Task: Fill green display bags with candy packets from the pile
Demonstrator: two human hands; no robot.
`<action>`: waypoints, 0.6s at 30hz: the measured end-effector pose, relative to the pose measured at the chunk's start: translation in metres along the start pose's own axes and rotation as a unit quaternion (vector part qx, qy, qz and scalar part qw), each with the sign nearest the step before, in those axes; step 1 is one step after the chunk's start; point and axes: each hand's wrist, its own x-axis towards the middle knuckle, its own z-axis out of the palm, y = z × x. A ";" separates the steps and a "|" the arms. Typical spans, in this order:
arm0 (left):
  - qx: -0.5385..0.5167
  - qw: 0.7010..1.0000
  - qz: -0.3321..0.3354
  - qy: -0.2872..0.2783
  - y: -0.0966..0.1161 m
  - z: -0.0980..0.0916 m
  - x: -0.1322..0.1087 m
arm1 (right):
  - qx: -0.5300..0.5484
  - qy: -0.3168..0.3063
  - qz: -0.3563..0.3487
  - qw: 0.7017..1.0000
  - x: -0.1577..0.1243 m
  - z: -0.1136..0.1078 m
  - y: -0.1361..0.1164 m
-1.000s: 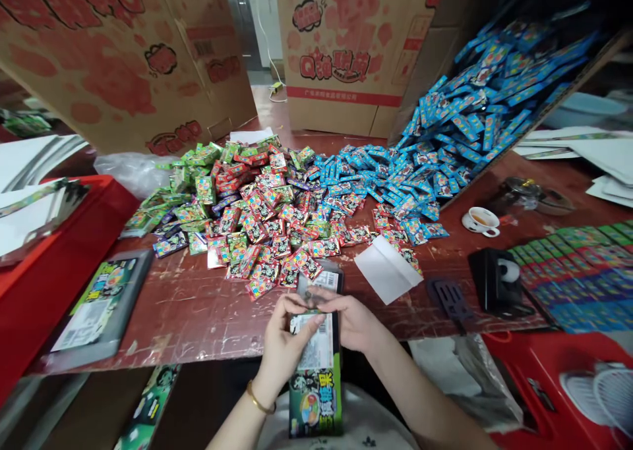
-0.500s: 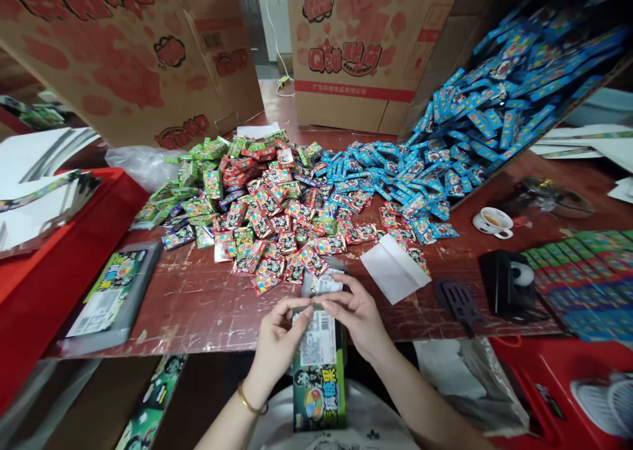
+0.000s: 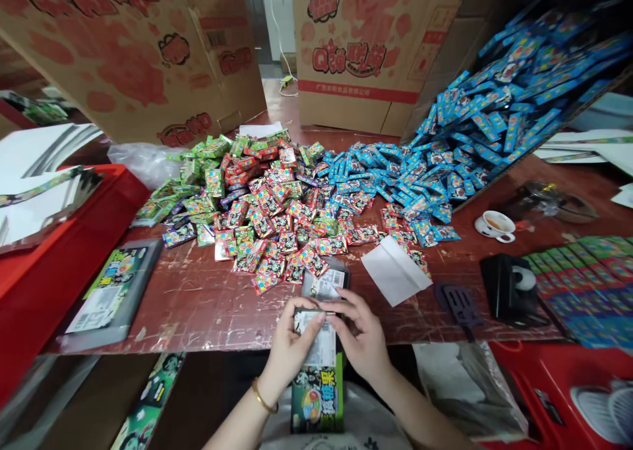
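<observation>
A flat green-and-black printed candy package [image 3: 316,400] stands in front of my body, its top end toward the table edge. My left hand [image 3: 294,341] pinches its upper edge between thumb and curled fingers. On the same edge, my right hand [image 3: 363,338] closes with its fingertips, close beside the left ones. My fingers hide part of that top edge and of the white label. Just beyond them, a similar package with a white label [image 3: 324,282] lies on the table. Small red candy packets [image 3: 267,255] are heaped past it.
Blue packets [image 3: 475,127] spill from a tipped carton at right. Green packets [image 3: 198,173] lie left. Nearby are a folded white paper [image 3: 395,272], a cup [image 3: 496,226], a black tape dispenser [image 3: 509,288], a red bin [image 3: 93,219] and another package [image 3: 109,292].
Both hands have shifted slightly right and down, still at the package's upper edge. My right fingers have moved a little, and the package's top has tilted slightly.
</observation>
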 end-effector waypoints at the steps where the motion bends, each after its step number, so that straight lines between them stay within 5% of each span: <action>1: -0.007 1.000 -0.009 -0.005 -0.001 0.001 0.001 | -0.002 -0.008 -0.001 1.000 0.001 -0.001 0.001; 6: -0.019 0.998 -0.041 -0.038 -0.005 0.002 0.003 | -0.013 -0.001 0.003 1.000 0.031 -0.018 -0.005; 11: 0.031 0.998 -0.054 -0.007 -0.008 0.003 0.001 | -0.046 -0.151 0.121 0.980 0.059 -0.023 -0.027; 18: 0.050 0.998 -0.042 -0.012 -0.006 0.003 0.000 | -0.083 -0.211 0.146 0.963 0.065 -0.013 -0.030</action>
